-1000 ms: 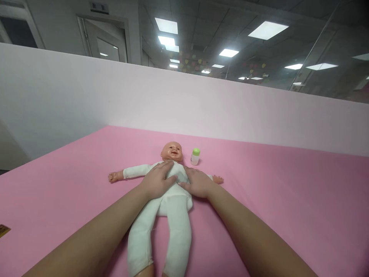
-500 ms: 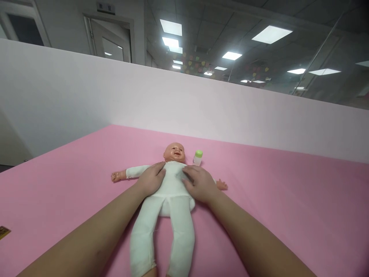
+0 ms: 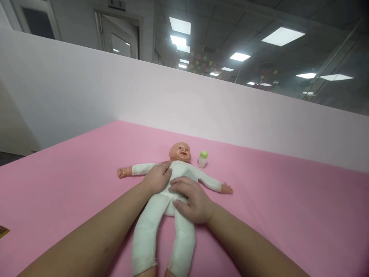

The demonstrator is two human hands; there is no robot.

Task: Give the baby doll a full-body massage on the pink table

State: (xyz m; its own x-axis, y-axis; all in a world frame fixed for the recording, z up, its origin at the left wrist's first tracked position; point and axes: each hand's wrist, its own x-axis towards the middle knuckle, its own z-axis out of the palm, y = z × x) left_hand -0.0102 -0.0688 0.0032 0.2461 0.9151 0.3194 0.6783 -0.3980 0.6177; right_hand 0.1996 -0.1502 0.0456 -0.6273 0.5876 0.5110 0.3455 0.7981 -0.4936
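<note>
A baby doll (image 3: 181, 169) with a white cloth body lies on its back on the pink surface (image 3: 259, 215), its arms spread and its head at the far end. My left hand (image 3: 158, 177) rests on the side of its chest below the shoulder, fingers lying flat. Across the doll's belly and hip lies my right hand (image 3: 191, 199), its fingers apart and slightly curved, holding nothing. A small bottle (image 3: 202, 159) with a green cap stands just right of the doll's head.
A white partition (image 3: 201, 104) rises behind the pink surface. At the far left edge lies a small yellow and dark item (image 3: 3, 231). Beyond the partition are a door and lit ceiling panels.
My right hand has moved down from the doll's chest to its belly and hip, uncovering the doll's arm. My left hand stays on the chest. The view has shifted slightly.
</note>
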